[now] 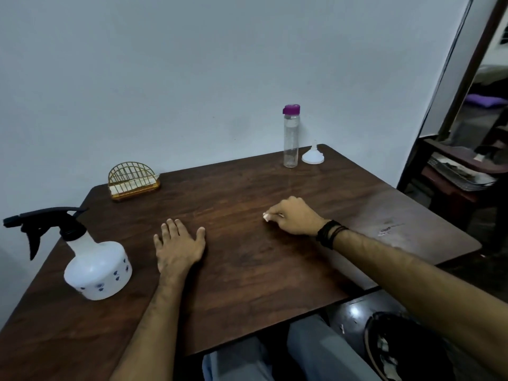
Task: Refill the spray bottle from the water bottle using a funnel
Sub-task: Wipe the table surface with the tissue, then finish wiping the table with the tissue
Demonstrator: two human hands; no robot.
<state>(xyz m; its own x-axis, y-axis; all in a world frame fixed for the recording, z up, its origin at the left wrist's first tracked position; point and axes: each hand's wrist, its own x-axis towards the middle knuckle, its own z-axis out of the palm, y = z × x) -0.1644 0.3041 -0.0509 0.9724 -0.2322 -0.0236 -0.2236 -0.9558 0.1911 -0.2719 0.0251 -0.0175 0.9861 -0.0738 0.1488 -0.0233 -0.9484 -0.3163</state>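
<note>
A white spray bottle (pixel 97 266) with a black trigger head stands at the left of the dark wooden table (pixel 247 270). Far back on the right stands a clear water bottle (pixel 290 138) with a purple cap. Beside it a white funnel (pixel 312 154) lies wide end down, spout up. My left hand (pixel 178 246) rests flat on the table, fingers spread, to the right of the spray bottle. My right hand (pixel 292 217) sits mid-table with curled fingers that pinch a small white scrap (pixel 266 215), perhaps tissue.
A gold wire napkin holder (pixel 133 180) stands at the back left near the wall. A dark bin (pixel 406 350) sits on the floor at the lower right. Low shelves with papers (pixel 461 171) stand right of the table. My knees show under the front edge.
</note>
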